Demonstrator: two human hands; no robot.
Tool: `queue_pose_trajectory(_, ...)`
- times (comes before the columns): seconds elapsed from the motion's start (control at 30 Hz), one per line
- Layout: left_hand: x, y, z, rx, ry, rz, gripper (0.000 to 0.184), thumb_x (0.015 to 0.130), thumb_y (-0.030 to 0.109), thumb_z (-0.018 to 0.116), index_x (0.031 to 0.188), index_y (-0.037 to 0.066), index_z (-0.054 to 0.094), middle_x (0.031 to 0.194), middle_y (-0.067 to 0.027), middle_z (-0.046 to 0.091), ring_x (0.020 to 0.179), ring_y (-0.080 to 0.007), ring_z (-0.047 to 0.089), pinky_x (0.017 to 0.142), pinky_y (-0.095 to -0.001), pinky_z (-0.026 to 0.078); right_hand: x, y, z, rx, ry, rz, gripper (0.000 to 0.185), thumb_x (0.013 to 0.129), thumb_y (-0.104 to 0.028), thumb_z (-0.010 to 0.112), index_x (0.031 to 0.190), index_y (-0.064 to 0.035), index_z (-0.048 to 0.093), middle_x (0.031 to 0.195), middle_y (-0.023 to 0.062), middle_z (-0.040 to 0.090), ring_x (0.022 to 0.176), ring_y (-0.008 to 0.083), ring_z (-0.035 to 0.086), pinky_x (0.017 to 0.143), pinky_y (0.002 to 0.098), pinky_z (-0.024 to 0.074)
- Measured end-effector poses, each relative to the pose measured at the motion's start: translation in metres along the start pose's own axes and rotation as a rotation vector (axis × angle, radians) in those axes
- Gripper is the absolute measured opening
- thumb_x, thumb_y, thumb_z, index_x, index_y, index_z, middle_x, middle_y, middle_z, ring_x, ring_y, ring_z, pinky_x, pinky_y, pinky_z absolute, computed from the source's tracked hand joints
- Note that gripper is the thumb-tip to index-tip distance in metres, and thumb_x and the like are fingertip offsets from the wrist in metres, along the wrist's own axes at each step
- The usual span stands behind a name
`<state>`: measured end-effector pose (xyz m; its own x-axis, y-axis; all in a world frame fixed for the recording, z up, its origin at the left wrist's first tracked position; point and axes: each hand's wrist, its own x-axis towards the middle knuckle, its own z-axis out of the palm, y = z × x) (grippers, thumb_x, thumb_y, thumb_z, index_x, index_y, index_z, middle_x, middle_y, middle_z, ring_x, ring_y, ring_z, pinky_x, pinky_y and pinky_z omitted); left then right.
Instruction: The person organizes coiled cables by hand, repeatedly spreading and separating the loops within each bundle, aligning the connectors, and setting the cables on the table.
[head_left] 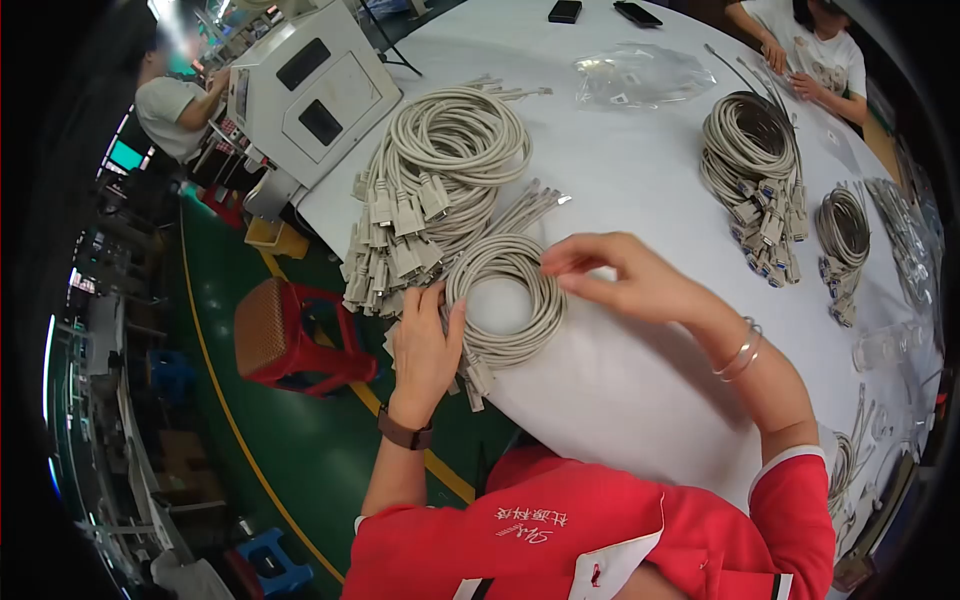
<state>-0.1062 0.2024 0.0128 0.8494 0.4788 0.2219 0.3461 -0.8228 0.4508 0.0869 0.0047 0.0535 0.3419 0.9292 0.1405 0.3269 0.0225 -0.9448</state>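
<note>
A round coil of grey-beige cables (548, 315) lies near the table edge in front of me, with connector ends at its lower left. My left hand (428, 345) grips the coil's left side, thumb on the loops and fingers bent over the cables. Close to the coil's upper right rim is my right hand (615, 272), thumb and fingers apart, nothing visible between them. Just beyond, a larger heap of coiled cables (440, 130) is piled up, its grey plugs (395, 225) bunched on the left. Thin cable ends (530, 205) stick out between the heap and the coil.
On the white table (640, 180) are a cable bundle with blue-faced plugs (765, 220), a smaller bundle (842, 240) and clear plastic bags (640, 75). A white machine (310, 90) stands at upper left, a red stool (290, 335) below. Two other people (825, 60) work nearby.
</note>
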Motion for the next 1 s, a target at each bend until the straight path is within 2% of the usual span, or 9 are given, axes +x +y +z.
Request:
queue_pose_trajectory(0.1, -0.005, 0.0, 0.009, -0.087, 0.149, 0.075, 0.044, 0.092, 0.026, 0.056, 0.123, -0.003, 0.046, 0.116, -0.018, 0.047, 0.1, -0.0376, 0.056, 0.076, -0.0457, 0.047, 0.028, 0.038, 0.067, 0.156, -0.124, 0.177, 0.059, 0.088, -0.032, 0.063, 0.122, 0.0131, 0.049, 0.114, 0.0244, 0.061, 0.105, 0.0278, 0.061, 0.091, 0.034, 0.0473)
queue_pose_trajectory(0.13, -0.009, 0.001, 0.009, -0.122, 0.13, -0.018, 0.05, 0.092, 0.029, 0.055, 0.128, -0.003, 0.042, 0.122, -0.0185, 0.043, 0.107, -0.0381, 0.053, 0.081, -0.0465, 0.044, 0.036, 0.044, 0.084, 0.198, -0.131, 0.203, 0.064, 0.088, -0.035, 0.062, 0.125, 0.0149, 0.044, 0.117, 0.0252, 0.06, 0.107, 0.0287, 0.06, 0.092, 0.0339, 0.0465)
queue_pose_trajectory(0.33, -0.019, -0.003, 0.008, 0.156, 0.196, 0.044, 0.052, 0.09, 0.033, 0.058, 0.124, -0.004, 0.045, 0.118, -0.0207, 0.045, 0.111, -0.0371, 0.047, 0.09, -0.0467, 0.036, 0.049, 0.03, 0.105, 0.301, -0.165, 0.476, 0.088, 0.089, -0.043, 0.059, 0.138, 0.0193, 0.021, 0.128, 0.0285, 0.051, 0.119, 0.0294, 0.052, 0.096, 0.0328, 0.043)
queue_pose_trajectory(0.5, -0.028, -0.022, 0.014, 0.122, 0.326, 0.017, 0.053, 0.088, 0.035, 0.061, 0.119, -0.005, 0.045, 0.113, -0.0206, 0.045, 0.105, -0.0376, 0.046, 0.089, -0.0442, 0.037, 0.049, 0.028, 0.104, 0.508, -0.245, 0.609, 0.09, 0.088, -0.042, 0.061, 0.14, 0.0177, 0.019, 0.129, 0.0241, 0.049, 0.115, 0.0243, 0.051, 0.092, 0.0317, 0.0426)
queue_pose_trajectory(0.73, -0.049, -0.023, 0.016, -0.022, 0.168, -0.036, 0.056, 0.089, 0.039, 0.06, 0.118, -0.005, 0.045, 0.106, -0.0217, 0.049, 0.093, -0.0391, 0.052, 0.08, -0.0436, 0.044, 0.039, 0.032, 0.115, 0.716, -0.167, 0.595, 0.085, 0.088, -0.038, 0.063, 0.142, 0.0124, 0.02, 0.136, 0.0186, 0.04, 0.12, 0.0206, 0.045, 0.098, 0.0365, 0.037)
queue_pose_trajectory(0.83, -0.058, -0.012, 0.008, -0.212, -0.008, -0.17, 0.049, 0.092, 0.036, 0.056, 0.115, -0.007, 0.047, 0.1, -0.0216, 0.052, 0.096, -0.0392, 0.053, 0.084, -0.043, 0.043, 0.032, 0.033, 0.124, 0.691, -0.124, 0.583, 0.091, 0.087, -0.038, 0.064, 0.141, 0.0168, 0.016, 0.132, 0.0239, 0.045, 0.117, 0.025, 0.05, 0.09, 0.0337, 0.0424)
queue_pose_trajectory(0.87, -0.057, -0.014, 0.013, -0.244, 0.071, -0.079, 0.048, 0.089, 0.037, 0.06, 0.11, -0.006, 0.048, 0.092, -0.0191, 0.054, 0.083, -0.035, 0.055, 0.076, -0.0408, 0.045, 0.029, 0.029, 0.126, 0.686, -0.11, 0.589, 0.087, 0.085, -0.037, 0.066, 0.138, 0.0174, 0.022, 0.126, 0.0227, 0.048, 0.115, 0.0218, 0.049, 0.09, 0.033, 0.0415)
queue_pose_trajectory(0.97, -0.065, -0.001, 0.01, -0.3, -0.133, -0.173, 0.048, 0.086, 0.037, 0.064, 0.104, -0.004, 0.048, 0.088, -0.0174, 0.055, 0.071, -0.03, 0.054, 0.067, -0.0385, 0.044, 0.023, 0.025, 0.135, 0.589, -0.095, 0.567, 0.072, 0.082, -0.036, 0.069, 0.125, 0.015, 0.041, 0.109, 0.0182, 0.055, 0.103, 0.0166, 0.052, 0.083, 0.0315, 0.0433)
queue_pose_trajectory(1.0, -0.069, 0.007, 0.012, -0.258, -0.108, -0.122, 0.048, 0.083, 0.038, 0.067, 0.1, -0.003, 0.047, 0.084, -0.0151, 0.054, 0.065, -0.0265, 0.052, 0.061, -0.0374, 0.043, 0.016, 0.015, 0.131, 0.518, -0.057, 0.601, 0.052, 0.079, -0.034, 0.072, 0.102, 0.0088, 0.054, 0.089, 0.0109, 0.058, 0.084, 0.0112, 0.054, 0.068, 0.0285, 0.0453)
